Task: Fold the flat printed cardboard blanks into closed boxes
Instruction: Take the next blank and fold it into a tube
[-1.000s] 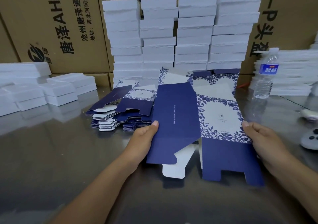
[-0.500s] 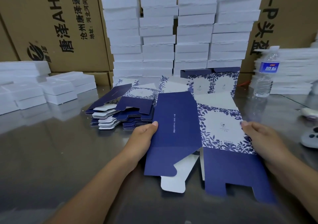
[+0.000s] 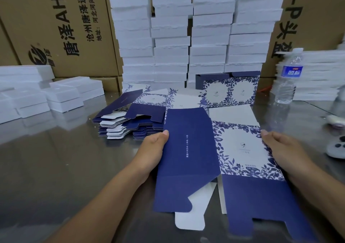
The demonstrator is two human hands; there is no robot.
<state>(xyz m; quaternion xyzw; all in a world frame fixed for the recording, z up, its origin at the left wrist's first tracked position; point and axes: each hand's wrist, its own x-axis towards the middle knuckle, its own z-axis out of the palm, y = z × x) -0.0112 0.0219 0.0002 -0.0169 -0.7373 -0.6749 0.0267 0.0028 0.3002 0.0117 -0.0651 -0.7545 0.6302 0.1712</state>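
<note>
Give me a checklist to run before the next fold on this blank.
1. Left hand grips the blank: ok, thumb on the navy panel's left edge.
2. Right hand grips it: ok, thumb on the floral panel's right edge.
3. Grip beneath the blank: cannot tell, hidden.
4. Near flaps folded in: not ok, they all stick out unfolded.
5. Bottle out of the way: ok, upright at the right rear, apart from both hands.
</note>
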